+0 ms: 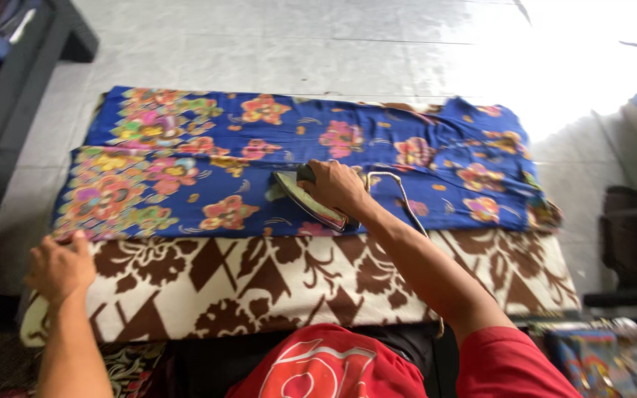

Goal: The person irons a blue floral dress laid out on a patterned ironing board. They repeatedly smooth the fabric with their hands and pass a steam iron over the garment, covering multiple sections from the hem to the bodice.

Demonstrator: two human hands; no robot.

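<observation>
1. Iron [310, 199]: grey-green soleplate, at the centre of the frame, resting flat on the blue floral cloth [296, 158]. Its pointed tip faces the left of the frame.
2. Right hand [335, 186]: clenched over the iron's handle, knuckles up, arm reaching in from the lower right.
3. Cord [405, 200]: pale, loops off the back of the iron and trails toward the lower right beside the forearm.
4. Left hand [59, 267]: lower left of the frame, fingers curled loosely, resting on the left edge of the brown-and-cream patterned pad [296, 284], just below the near corner of the blue cloth. It grasps nothing that can be seen.
5. Blue floral cloth: spread lengthwise across the middle of the frame, folded in layers, lying partly on the pad and partly on the pale tiled floor [274, 51].
6. Step in hand, as judged: pressing the middle of the cloth. A further pass would call for the cloth to stay flat and taut on its left side.
7. Containers: none clearly shown. Dark furniture [9, 96] stands at upper left; colourful items [606, 361] lie at lower right, too blurred to identify.
</observation>
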